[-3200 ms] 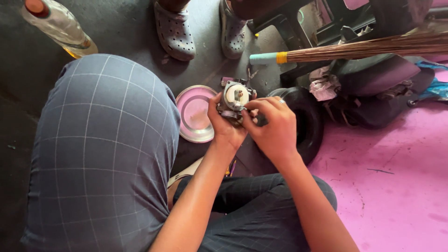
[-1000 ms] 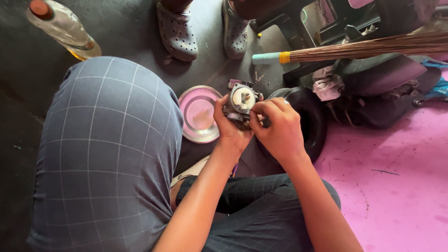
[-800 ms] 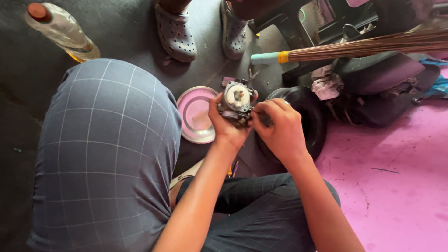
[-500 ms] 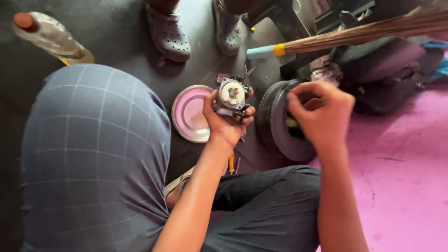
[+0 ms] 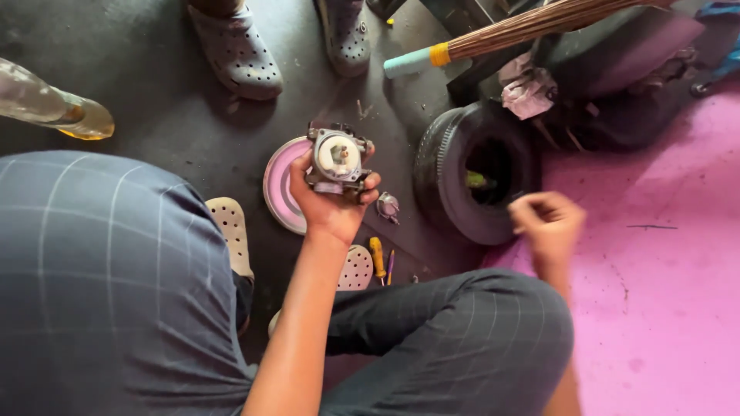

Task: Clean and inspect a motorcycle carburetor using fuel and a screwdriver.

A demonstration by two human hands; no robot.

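My left hand point(image 5: 330, 202) grips a small grey metal carburettor point(image 5: 338, 158) and holds it up over the dark floor, its round face turned toward me. Off to the right, my right hand point(image 5: 549, 223) hovers blurred above my right knee, beside a small black tyre point(image 5: 478, 173). Its fingers are curled; whether they pinch anything I cannot tell. Just right of the carburettor, a small metal part point(image 5: 388, 206) lies on the floor.
A pink round dish point(image 5: 279, 185) lies behind the carburettor. A yellow-handled screwdriver point(image 5: 377, 258) rests near my sandal point(image 5: 230, 231). Another person's grey clogs point(image 5: 235, 50) stand at the top. A bottle point(image 5: 54, 108) lies left, a broom point(image 5: 532, 27) top right, pink floor right.
My right hand has let go of the carburettor and swung right and down past the tyre. The left hand keeps holding the carburettor in about the same place.
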